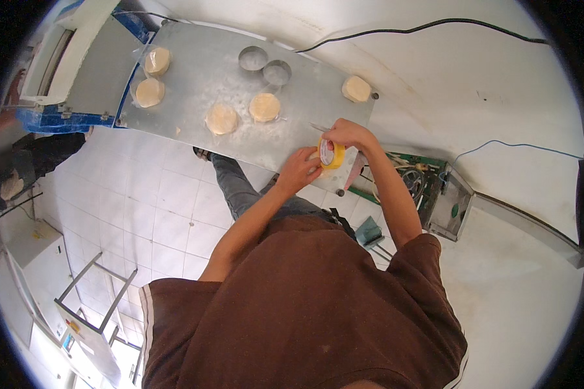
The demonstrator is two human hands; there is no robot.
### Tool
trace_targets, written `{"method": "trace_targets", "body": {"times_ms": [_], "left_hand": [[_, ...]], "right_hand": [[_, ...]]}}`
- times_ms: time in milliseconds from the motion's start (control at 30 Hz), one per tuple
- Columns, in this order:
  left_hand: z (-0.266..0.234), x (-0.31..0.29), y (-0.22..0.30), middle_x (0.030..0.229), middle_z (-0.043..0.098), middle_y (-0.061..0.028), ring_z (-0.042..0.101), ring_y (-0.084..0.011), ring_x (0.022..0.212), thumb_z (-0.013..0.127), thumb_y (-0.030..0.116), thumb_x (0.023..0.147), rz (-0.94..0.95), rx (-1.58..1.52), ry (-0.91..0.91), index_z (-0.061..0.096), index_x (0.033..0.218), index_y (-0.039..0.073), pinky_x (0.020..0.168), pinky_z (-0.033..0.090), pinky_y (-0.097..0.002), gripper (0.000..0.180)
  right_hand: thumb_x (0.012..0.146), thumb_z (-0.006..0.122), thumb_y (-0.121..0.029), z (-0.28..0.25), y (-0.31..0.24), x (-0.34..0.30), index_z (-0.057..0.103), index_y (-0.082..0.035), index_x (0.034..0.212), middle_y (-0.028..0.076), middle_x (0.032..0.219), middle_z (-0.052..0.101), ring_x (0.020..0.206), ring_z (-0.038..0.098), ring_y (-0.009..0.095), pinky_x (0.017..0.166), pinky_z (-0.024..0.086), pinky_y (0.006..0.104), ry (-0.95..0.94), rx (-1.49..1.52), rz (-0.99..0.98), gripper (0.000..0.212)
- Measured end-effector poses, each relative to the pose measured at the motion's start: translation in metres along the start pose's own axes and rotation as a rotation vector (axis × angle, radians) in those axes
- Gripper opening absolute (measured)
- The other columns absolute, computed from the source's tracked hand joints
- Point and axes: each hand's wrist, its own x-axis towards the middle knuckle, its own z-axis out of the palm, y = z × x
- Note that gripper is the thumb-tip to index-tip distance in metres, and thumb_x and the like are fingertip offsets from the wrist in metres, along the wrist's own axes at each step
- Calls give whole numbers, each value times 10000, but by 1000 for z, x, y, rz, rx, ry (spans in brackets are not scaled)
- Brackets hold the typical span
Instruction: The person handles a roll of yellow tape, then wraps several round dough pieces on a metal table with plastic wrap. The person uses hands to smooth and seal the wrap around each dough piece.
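At the right end of the metal table (194, 68), a roll of yellow tape (335, 157) stands on its edge. My left hand (298, 171) grips the roll's left side with its fingers. My right hand (348, 134) is closed just above the roll, with a thin metal blade-like tool (317, 127) sticking out to the left; its handle is hidden in the fist. Left of my hands lie two pale yellow dough-like rounds (265, 107), apparently on clear plastic. Two metal rings (253, 58) rest behind them.
Two more pale rounds in clear film (150, 92) lie at the table's left end, beside a grey-and-white machine (94, 68). Another round (356, 89) sits at the far right corner. Right of the table is a green-edged crate with cables (412, 185). A black cable (422, 27) runs along the wall.
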Motion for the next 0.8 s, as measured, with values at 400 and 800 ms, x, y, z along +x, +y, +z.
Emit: {"method": "trace_targets", "body": {"times_ms": [400,800], "left_hand": [[-6,-1,0,1425,620,-140,610,-358,1251,797,194,860,6,62,-82,741,1053,62,1039,513,-469,241],[-9,2,8,1423,636,-120,630,-376,1221,784,127,869,-2,41,-88,679,1007,64,1008,524,-467,185]], "right_hand": [[746,732,-351,18,8,-34,779,67,949,269,846,754,741,762,359,686,618,450,-9,-120,-46,467],[902,696,-431,100,35,-98,584,-23,1368,278,965,757,959,751,422,873,579,464,251,177,-88,629]]}}
